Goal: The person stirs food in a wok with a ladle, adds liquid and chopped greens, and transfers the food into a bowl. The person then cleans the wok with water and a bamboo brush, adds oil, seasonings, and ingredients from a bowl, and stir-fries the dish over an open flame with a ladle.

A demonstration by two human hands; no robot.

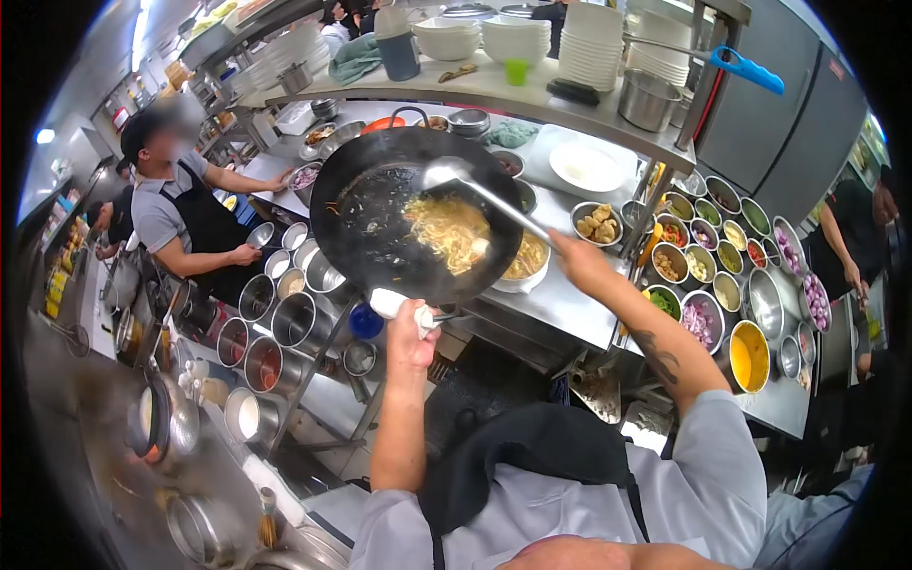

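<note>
A large black wok is held up, tilted, over the steel counter. My left hand is closed round its near handle with a white cloth between. In the wok lies a mass of yellowish noodle-like food. My right hand grips the long handle of a metal ladle, whose bowl rests over the food near the wok's middle. Just right of the wok, partly hidden under its rim, a white bowl holds similar food. Beside it stands a metal bowl of fried brown pieces.
Several metal bowls of chopped ingredients stand right, near a yellow sauce pot. Steel pots crowd the left side. A shelf with stacked white bowls spans the back. A co-worker holds a small metal bowl at left.
</note>
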